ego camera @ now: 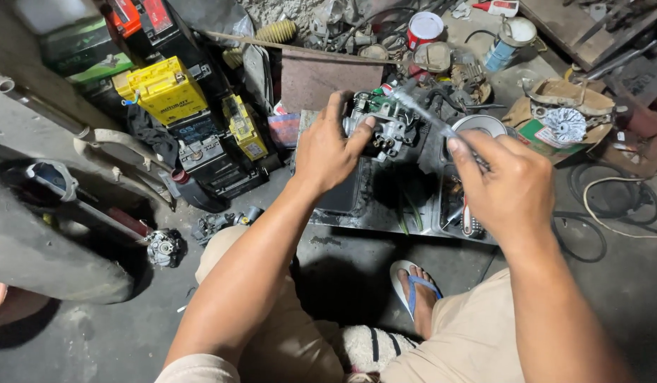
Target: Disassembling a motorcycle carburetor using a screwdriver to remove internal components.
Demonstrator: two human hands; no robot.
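Note:
My left hand [330, 147] grips a small grey metal carburetor [386, 125], holding it up over a dark metal tray [385, 213] on the floor. My right hand [509, 186] is closed on a thin metal tool [429, 115], a screwdriver or pick. Its shaft slants up and to the left, and the tip reaches the top of the carburetor. Both forearms stretch forward from my knees, which are in beige shorts.
Yellow and black batteries [165, 89] stand stacked at upper left. A second carburetor [165, 248] lies on the concrete at left. A finned metal part [566, 124] rests on a box at right, beside coiled cable [612, 206]. Cans [424, 28] and scrap crowd the back. My sandalled foot [413, 287] is below the tray.

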